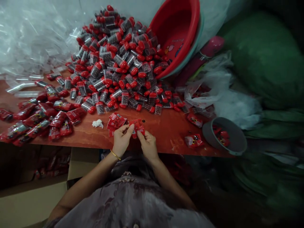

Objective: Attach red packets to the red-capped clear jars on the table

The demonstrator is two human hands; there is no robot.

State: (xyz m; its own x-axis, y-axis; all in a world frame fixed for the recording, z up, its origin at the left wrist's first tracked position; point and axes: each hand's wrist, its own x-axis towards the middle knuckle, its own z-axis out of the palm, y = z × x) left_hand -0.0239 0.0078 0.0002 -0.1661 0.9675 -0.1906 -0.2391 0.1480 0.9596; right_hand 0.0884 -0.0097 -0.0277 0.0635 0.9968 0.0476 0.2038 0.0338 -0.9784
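With left hand (121,139) and right hand (148,144), pinching a printed red wrapper (136,122) from two sides over the front of the worktop (168,137), likely for control, just beside a pile of red wrappers (116,121) apparently set within easy reach.

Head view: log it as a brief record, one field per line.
Left hand: pinches a red wrapper
Right hand: thumb and fingers on the same wrapper
Beside left hand: loose wrappers; white scrap farther left
Table, left: red packets
Table, middle: heap of red-capped tubes
Back right: tilted red basin
Front right: gray bowl, red items inside
Lower left: open carton
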